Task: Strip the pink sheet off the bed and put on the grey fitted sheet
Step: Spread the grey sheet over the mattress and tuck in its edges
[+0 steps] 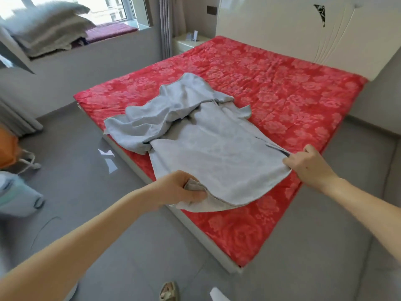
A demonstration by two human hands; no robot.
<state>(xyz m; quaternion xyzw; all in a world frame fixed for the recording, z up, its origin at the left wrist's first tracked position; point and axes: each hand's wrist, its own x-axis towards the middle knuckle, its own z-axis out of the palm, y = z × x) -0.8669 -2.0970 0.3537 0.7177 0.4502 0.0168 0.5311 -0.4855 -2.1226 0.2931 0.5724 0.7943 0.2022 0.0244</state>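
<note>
The grey fitted sheet [208, 148] lies partly unfolded and bunched on the near half of the bed. My left hand [182, 190] grips its near left edge in a fist over the bed's side. My right hand [308, 166] pinches the sheet's near right corner. Under it, a red-pink floral cover [293, 94] is spread flat over the whole mattress up to the white headboard [282, 29].
Grey tiled floor [97, 170] surrounds the bed's near corner. A window seat at the far left holds stacked grey pillows and bedding [47, 27]. A small nightstand [186, 44] stands by the headboard. Bags [13, 170] sit at the left; a slipper [169, 292] shows below.
</note>
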